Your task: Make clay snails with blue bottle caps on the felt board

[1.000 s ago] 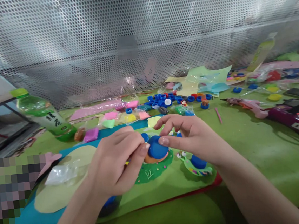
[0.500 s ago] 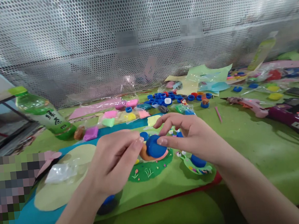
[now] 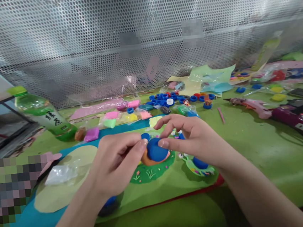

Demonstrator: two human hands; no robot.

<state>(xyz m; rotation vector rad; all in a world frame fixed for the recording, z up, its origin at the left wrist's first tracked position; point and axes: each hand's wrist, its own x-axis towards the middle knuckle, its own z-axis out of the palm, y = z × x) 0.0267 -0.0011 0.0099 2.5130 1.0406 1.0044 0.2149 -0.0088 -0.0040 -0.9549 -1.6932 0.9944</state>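
Note:
A blue bottle cap [image 3: 157,150] with a strip of orange clay [image 3: 146,159] along its lower left side is between my hands. My left hand [image 3: 116,163] is closed in a pinch at its left edge, where the fingertips meet the clay. On the cap's right side lies the thumb of my right hand [image 3: 191,138], its index finger curved above; the other fingertips are partly hidden. Beneath is light green paper [image 3: 146,196] with a dark green clay patch [image 3: 149,174] bearing small flowers. A light green clay snail [image 3: 196,168] with a blue cap sits at the right.
A green tea bottle [image 3: 44,115] stands at the left. Behind the paper are several blue caps [image 3: 166,99] and clay packets, including a purple one [image 3: 91,134]. A purple hot glue gun [image 3: 293,114] with a cord lies at the right. A perforated metal panel [image 3: 144,39] closes off the back.
The blue cap has tilted and shifted slightly left, and less of the orange strip shows. Both hands keep nearly the same places.

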